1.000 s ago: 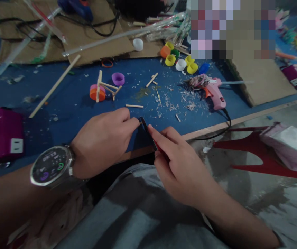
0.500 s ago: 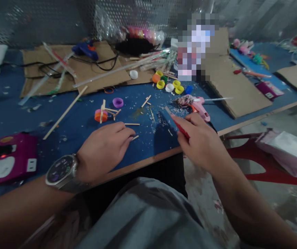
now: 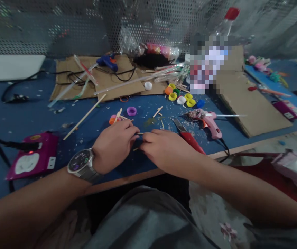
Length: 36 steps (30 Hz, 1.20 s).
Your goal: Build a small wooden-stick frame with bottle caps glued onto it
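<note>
My left hand (image 3: 117, 145), with a watch on its wrist, is closed with its fingertips pinched at one end of a thin wooden stick (image 3: 140, 133). The fingers of my right hand (image 3: 166, 150) close on the stick's other end. Just below, a second short wooden stick (image 3: 136, 149) shows between the hands; which fingers touch it is unclear. A red-handled utility knife (image 3: 191, 140) lies on the table beyond my right forearm. Behind my left hand is an orange cap (image 3: 113, 119) with small sticks joined to it, partly covered by the hand.
A pink glue gun (image 3: 212, 124) lies at right, near several coloured bottle caps (image 3: 181, 100). A purple cap (image 3: 131, 111) and a long stick (image 3: 84, 117) lie farther back. At left sits a purple power socket box (image 3: 34, 155). Cardboard (image 3: 122, 88) lies behind.
My right hand has put the utility knife down on the table and moved left to the stick by my left hand. The camera view has tilted up and shifted.
</note>
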Each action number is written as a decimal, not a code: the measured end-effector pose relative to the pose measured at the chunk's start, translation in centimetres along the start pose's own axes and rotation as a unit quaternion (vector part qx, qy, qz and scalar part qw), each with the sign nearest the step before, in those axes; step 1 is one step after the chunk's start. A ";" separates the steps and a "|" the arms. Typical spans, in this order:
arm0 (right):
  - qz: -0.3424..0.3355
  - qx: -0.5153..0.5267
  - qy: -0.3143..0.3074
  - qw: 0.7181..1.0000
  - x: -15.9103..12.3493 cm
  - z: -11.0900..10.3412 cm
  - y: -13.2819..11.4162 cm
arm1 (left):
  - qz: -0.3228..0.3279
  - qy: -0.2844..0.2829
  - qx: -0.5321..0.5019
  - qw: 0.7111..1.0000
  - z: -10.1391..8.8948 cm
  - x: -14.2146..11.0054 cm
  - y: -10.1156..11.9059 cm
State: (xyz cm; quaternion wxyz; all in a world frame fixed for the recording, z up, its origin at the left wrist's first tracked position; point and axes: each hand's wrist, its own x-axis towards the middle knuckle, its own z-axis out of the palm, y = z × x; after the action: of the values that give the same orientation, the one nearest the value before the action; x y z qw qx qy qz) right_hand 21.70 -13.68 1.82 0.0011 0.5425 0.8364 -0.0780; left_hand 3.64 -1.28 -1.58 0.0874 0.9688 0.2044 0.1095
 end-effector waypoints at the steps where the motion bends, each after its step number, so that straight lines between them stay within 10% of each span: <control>1: -0.004 -0.012 -0.012 1.000 0.4 -0.1 0.2 | -0.002 -0.003 -0.003 1.000 0.0 0.0 -0.1; 12: 0.001 0.007 -0.011 1.000 1.6 -1.6 1.9 | -0.048 0.055 -0.099 0.992 -0.3 -0.5 0.2; 17: -0.005 0.101 0.060 0.993 0.7 -4.7 4.4 | -0.108 0.098 -0.279 0.949 -1.3 -0.3 0.8; 24: -0.031 0.119 0.181 0.976 0.5 -3.7 5.5 | -0.157 0.141 -0.385 0.898 -1.3 -0.6 1.2; 36: -0.048 0.126 0.137 0.981 1.3 -4.9 5.6 | -0.184 0.153 -0.545 0.804 -2.4 -0.7 1.7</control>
State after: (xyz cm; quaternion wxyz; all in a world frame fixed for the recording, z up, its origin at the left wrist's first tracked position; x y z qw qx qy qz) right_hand 26.63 -9.59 5.83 -0.1859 0.5028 0.8372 -0.1081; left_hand 3.04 -2.85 0.96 0.5869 0.6766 0.2959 0.3319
